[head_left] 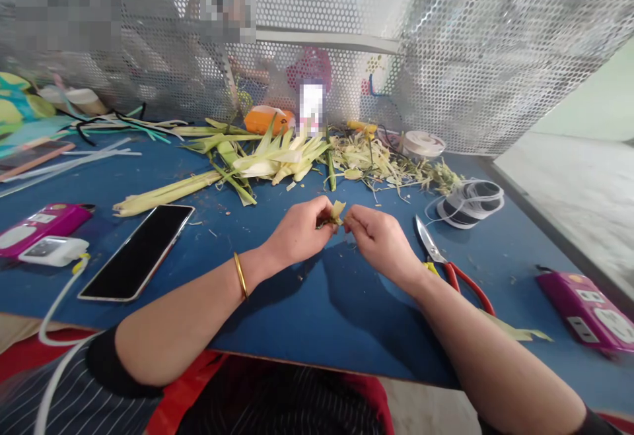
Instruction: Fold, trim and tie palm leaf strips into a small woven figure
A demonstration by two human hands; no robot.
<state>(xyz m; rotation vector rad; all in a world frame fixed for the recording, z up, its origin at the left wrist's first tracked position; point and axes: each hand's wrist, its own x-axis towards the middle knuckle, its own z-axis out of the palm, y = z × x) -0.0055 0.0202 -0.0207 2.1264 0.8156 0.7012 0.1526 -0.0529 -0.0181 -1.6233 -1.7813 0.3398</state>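
A small piece of pale yellow-green corn husk (337, 210) is pinched in my left hand (304, 227), its tip sticking up between the fingers. Close beside it, my right hand (379, 237) has its fingers pressed together at the husk's right side; what lies between those fingertips is too small to make out. Both hands are just above the blue table (307, 309). Beyond them lies a pile of corn husks (282, 158), with shredded husk bits (369, 158) to its right. Scissors with red handles (430, 243) lie partly under my right forearm.
A spool of pale cord (470, 204) stands on the right, near a purple power strip (589, 309). On the left lie a phone (139, 250), a husk bundle (163, 194) and another purple strip (49, 227) with a white charger cable. Perforated metal mesh (337, 6) borders the back.
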